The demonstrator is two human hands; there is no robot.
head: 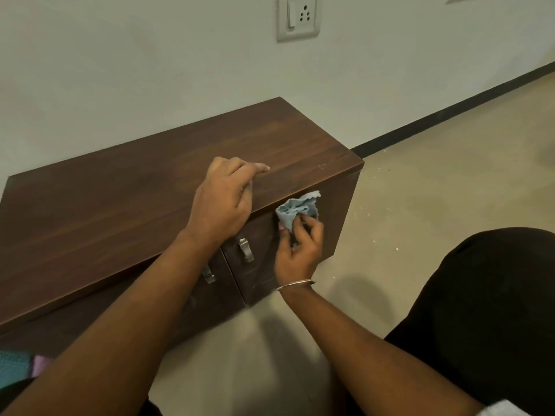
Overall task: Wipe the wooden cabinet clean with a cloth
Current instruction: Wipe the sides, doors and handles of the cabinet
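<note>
A low dark wooden cabinet [126, 202] stands against the wall, with two front doors and metal handles [246, 250]. My left hand [223, 199] rests on the front edge of the cabinet top, fingers curled over the edge, holding nothing. My right hand [298, 250] grips a crumpled light blue cloth [297, 208] and presses it against the upper part of the right door, just below the top edge. A thin metal bangle sits on my right wrist.
A white wall with a switch and socket plate [297, 18] rises behind the cabinet. Beige floor [435, 187] with small white specks lies to the right, edged by a black skirting. My dark-clothed knee [495, 310] is at lower right. Folded fabric [21, 367] shows at lower left.
</note>
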